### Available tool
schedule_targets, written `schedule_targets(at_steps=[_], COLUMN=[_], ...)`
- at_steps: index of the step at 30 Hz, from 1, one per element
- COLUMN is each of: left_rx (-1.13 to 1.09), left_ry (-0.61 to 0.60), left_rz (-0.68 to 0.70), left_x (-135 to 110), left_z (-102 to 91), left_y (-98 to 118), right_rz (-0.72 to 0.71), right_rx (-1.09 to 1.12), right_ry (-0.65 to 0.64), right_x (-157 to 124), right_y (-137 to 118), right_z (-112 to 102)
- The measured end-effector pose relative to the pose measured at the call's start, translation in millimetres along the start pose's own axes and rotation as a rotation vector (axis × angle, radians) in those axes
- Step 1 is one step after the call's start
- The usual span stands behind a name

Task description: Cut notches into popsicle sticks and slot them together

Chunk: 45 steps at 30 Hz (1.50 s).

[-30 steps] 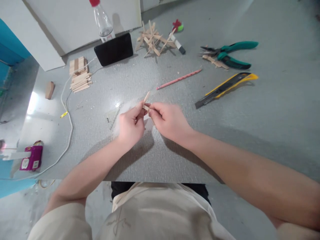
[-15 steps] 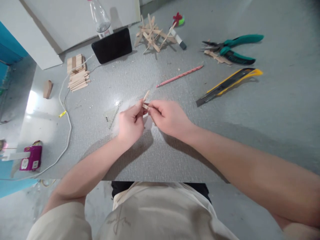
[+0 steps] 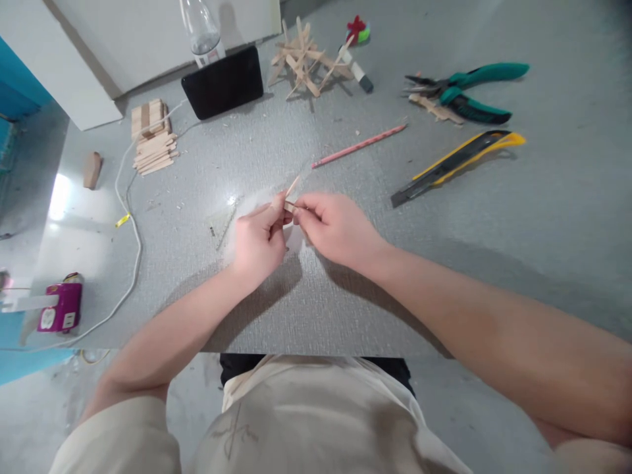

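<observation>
Over the near middle of the table, my left hand [image 3: 260, 238] is closed on a wooden popsicle stick [image 3: 293, 187], whose tip juts up past the fingers. Fingertips of my right hand [image 3: 336, 227] pinch a short strip of wood [image 3: 290, 207] between the two hands. Whether this strip joins the upright stick is hidden by the fingers. Both hands nearly touch, just above the tabletop. A clear set square [image 3: 224, 227] lies flat beside my left hand. Beyond my right hand rests a pink pencil [image 3: 359, 146].
At right lie a yellow utility knife [image 3: 457, 168], blade out, and green-handled pliers [image 3: 469, 93] on wood scraps. Farther back are a stick structure [image 3: 307, 62], a glue stick [image 3: 359, 74], a phone [image 3: 223, 82] and a bottle [image 3: 203, 33]. Popsicle sticks [image 3: 154, 151] and a white cable [image 3: 133, 263] lie left.
The upright popsicle stick leans further right than before, and the strip between my fingers has turned slightly. My hands stay in nearly the same place; the view has shifted a little.
</observation>
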State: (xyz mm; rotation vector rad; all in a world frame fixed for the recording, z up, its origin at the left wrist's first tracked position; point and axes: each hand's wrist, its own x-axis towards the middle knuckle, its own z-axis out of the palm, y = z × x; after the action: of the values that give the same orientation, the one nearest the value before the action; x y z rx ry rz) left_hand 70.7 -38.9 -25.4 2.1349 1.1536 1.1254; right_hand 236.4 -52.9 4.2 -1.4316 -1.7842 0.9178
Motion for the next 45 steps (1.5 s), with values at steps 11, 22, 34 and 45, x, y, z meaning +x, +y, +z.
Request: schedule_targets(at_steps=[11, 22, 34, 45], left_rx=[0.033, 0.156, 0.142, 0.124], left_ry=[-0.009, -0.018, 0.053, 0.085], left_rz=[-0.004, 0.105, 0.079, 0.381], left_x=[1.4, 9.2, 10.2, 17.4], left_z=[-0.3, -2.0, -13.2, -35.9], left_y=[2.1, -1.5, -1.4, 2.7], right_rz=[-0.001, 0.046, 0.042, -0.218], right_rx=[-0.032, 0.03, 0.257, 0.328], right_ry=[0.059, 0.054, 0.043, 0.092], right_x=[0.4, 2.6, -1.8, -4.4], right_y=[1.9, 1.3, 14.1, 18.5], right_z=[5.2, 6.0, 9.4, 3.2])
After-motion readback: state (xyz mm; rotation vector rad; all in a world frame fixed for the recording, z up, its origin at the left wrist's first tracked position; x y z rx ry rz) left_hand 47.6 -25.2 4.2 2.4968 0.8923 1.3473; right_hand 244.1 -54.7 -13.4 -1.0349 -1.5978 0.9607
